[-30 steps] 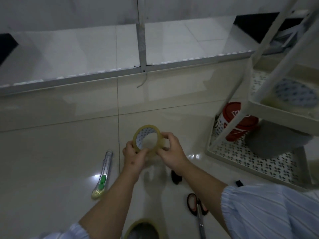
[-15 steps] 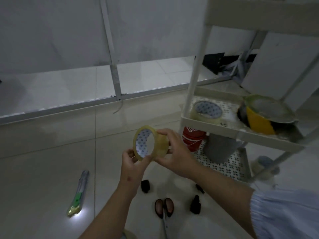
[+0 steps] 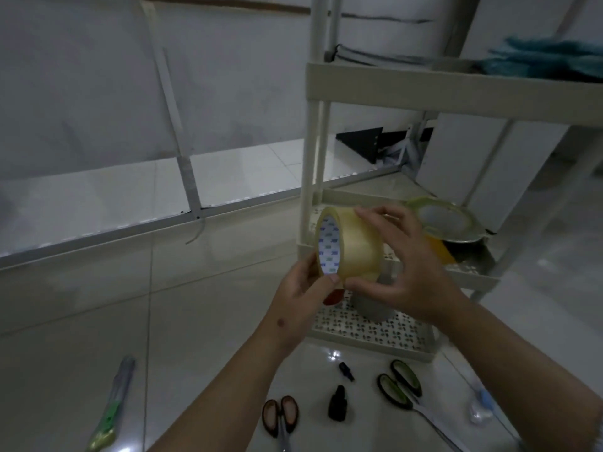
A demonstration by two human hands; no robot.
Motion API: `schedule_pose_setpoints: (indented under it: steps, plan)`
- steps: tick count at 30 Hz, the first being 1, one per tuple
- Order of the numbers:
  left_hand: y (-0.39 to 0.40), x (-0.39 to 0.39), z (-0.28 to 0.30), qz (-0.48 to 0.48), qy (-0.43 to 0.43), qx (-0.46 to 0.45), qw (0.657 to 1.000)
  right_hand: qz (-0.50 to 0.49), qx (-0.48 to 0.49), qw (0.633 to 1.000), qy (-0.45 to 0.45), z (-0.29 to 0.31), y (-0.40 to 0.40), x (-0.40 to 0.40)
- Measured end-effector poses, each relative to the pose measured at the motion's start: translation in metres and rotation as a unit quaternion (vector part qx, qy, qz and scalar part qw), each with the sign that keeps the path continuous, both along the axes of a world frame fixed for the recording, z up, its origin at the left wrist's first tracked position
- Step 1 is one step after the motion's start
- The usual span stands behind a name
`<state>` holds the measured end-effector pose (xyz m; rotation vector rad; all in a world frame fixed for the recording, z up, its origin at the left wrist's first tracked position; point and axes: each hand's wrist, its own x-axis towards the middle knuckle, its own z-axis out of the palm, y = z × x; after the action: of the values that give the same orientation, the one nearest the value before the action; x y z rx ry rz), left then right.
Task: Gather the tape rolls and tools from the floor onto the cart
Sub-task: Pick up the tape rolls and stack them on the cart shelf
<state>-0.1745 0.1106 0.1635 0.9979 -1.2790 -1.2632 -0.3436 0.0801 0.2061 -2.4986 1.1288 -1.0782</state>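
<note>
Both hands, left hand (image 3: 301, 290) and right hand (image 3: 403, 265), clasp the tape roll (image 3: 350, 244); the cart (image 3: 368, 76) shelf lies just beyond, far-right.

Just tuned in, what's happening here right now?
A person holds a roll of clear packing tape in both hands, left hand at its lower rim and right hand over the top, in front of the cream tiered cart. A larger tape roll already sits on the middle shelf. A green utility knife, two pairs of scissors and a small black bottle lie on the tiled floor.
</note>
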Motion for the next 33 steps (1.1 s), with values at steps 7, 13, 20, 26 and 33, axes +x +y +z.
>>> schedule_pose_setpoints:
  steps: [7,13,20,26,33]
  plan:
    - [-0.044,-0.036,0.037,-0.029,-0.062,-0.030,0.997,-0.115,-0.067,0.989,0.068,0.018,-0.027,-0.031]
    - [-0.082,-0.054,0.052,0.016,-0.180,-0.059,0.982,-0.251,-0.032,0.961,0.111,0.014,-0.064,-0.031]
    - [-0.119,-0.078,0.054,-0.003,-0.297,-0.058,0.953,-0.267,0.046,0.946,0.179,0.001,-0.101,-0.031]
    - [-0.138,-0.097,0.044,0.013,-0.394,-0.034,0.918,-0.280,0.089,0.934,0.203,-0.021,-0.123,-0.035]
    - [-0.162,-0.102,0.042,0.013,-0.436,-0.057,0.898,-0.290,0.078,0.933,0.196,-0.027,-0.134,-0.041]
